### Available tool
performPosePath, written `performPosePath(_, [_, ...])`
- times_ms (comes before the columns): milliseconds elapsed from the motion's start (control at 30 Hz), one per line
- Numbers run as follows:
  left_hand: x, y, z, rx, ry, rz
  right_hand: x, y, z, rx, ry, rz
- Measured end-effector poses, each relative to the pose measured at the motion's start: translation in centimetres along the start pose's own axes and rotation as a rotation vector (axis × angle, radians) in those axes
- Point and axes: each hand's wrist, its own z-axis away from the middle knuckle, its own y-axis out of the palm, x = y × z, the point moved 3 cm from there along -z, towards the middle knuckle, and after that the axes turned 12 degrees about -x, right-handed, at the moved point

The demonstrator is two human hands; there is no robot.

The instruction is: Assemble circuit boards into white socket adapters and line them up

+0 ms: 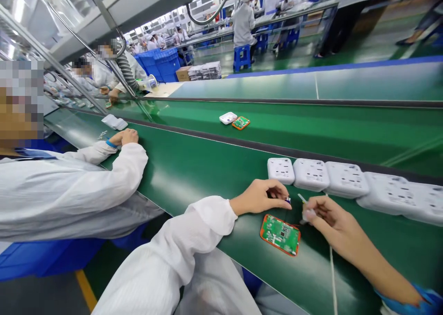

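Note:
My left hand (258, 196) is closed in a pinch on a small dark blue and silver part (288, 200), too small to name surely. A green circuit board (281, 234) with an orange edge lies flat on the bench just below it. Thin wires seem to run from the board up towards my hands. To the right, my right hand (330, 222) has its fingers closed round a small whitish strip (306, 215), whose pale narrow tip points at my left hand. The fingers partly hide this strip. Neither hand touches the board.
Several white plastic housings (309, 174) stand in a row behind my hands. On the green conveyor belt (321, 130) lie a white cover (228, 118) and another orange-edged board (241, 122). At left, a co-worker's hands (126, 137) rest on the bench. A pale cord (332, 273) crosses the bench.

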Motion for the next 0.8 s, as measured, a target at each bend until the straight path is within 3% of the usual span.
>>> performPosePath(100, [0.3,0.9,0.3,0.023,-0.027,0.071,-0.1,0.7,0.7,-0.02,0.066,-0.162])
performPosePath(267, [1.5,1.1,0.2,-0.041,0.014,0.107,-0.9,1.6,1.0,-0.156,0.123,-0.165])
performPosePath(367, [2.0,1.0,0.1,-0.092,0.019,0.103,-1.0,1.4,0.6,-0.161,0.139,-0.076])
performPosePath(600, [2.0,1.2,0.4,0.0,-0.061,0.006,-0.4,1.0,0.5,-0.101,0.049,0.122])
performPosePath(800, [1.0,1.0,0.4,0.031,0.093,-0.055,-0.5,1.1,0.7,-0.183,0.034,0.103])
